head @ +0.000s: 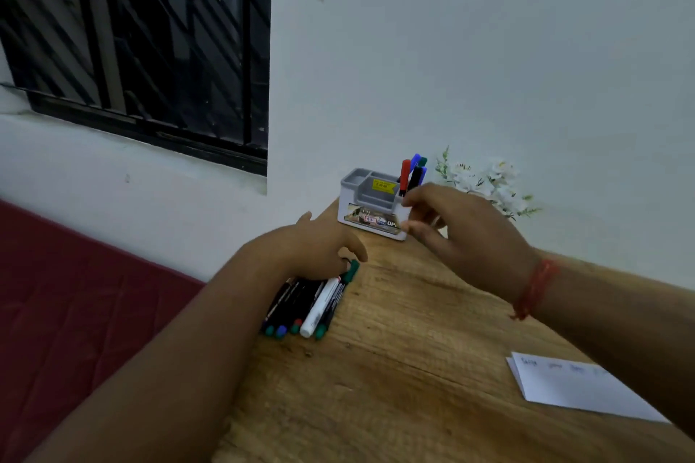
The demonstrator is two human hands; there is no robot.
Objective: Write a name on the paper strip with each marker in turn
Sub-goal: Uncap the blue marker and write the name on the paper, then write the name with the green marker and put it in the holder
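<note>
**Head view: both hands among the markers, paper strip waiting at the right**

Head camera looked down on a wooden desk set against a white wall. The left hand lay over the far ends of a bundle of markers at the desk's left edge, fingers curled down onto them near a green cap; whether it pinched one marker or only steadied the pile could not be told. Lying side by side with coloured ends toward the camera, the markers looked gathered for easy picking, probably the ones next in turn or already used.

The right hand reached to the grey organiser at the back of the desk, thumb and fingers spread and relaxed just beside its right end, holding nothing visible. Red, blue, black and green markers stood upright in the organiser's right compartment, likely stored so their caps stayed reachable.

The paper strip lay flat, well apart from both hands, near the right forearm, with several short words written in a row along its top edge, too blurred to read. On the organiser, a yellow sticker was illegible, and the front label showed only the letters "OP". White artificial flowers stood behind the right hand.
</note>
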